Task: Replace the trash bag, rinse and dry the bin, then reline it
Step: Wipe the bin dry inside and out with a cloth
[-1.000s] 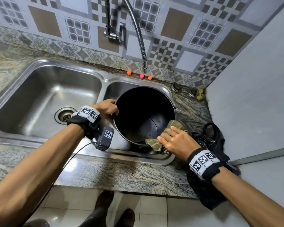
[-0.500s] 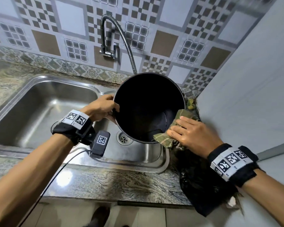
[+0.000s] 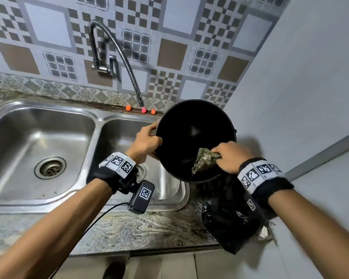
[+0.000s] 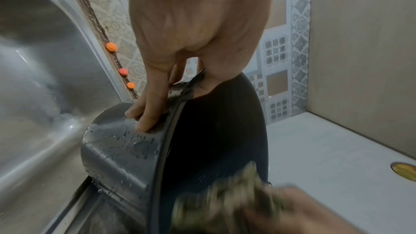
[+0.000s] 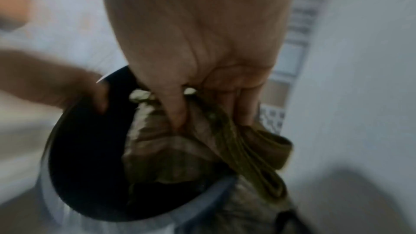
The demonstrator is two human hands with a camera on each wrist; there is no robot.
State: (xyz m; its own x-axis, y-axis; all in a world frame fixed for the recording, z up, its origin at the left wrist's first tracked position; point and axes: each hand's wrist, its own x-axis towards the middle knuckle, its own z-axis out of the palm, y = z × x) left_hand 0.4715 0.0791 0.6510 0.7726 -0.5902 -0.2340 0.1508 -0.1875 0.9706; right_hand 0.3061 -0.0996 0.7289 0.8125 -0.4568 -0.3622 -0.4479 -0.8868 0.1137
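A round black bin (image 3: 181, 135) is held tilted toward me above the right end of the sink, its dark inside showing. My left hand (image 3: 146, 140) grips its left rim, thumb inside and fingers on the wet grey outer wall (image 4: 121, 150). My right hand (image 3: 229, 156) holds a bunched green patterned cloth (image 3: 203, 162) at the bin's lower right rim, the cloth hanging into the opening (image 5: 171, 150). A black trash bag (image 3: 228, 216) lies crumpled on the counter under my right wrist.
A double steel sink (image 3: 48, 150) fills the left and middle. A flexible tap (image 3: 127, 65) arches from the tiled wall above the right basin. Three small orange and pink dots (image 3: 143, 110) sit on the back ledge. A grey wall (image 3: 300, 97) closes the right side.
The bin has been lifted out of the right basin and carried right, toward the corner. My right hand now bunches the cloth in curled fingers at the rim rather than pressing it flat.
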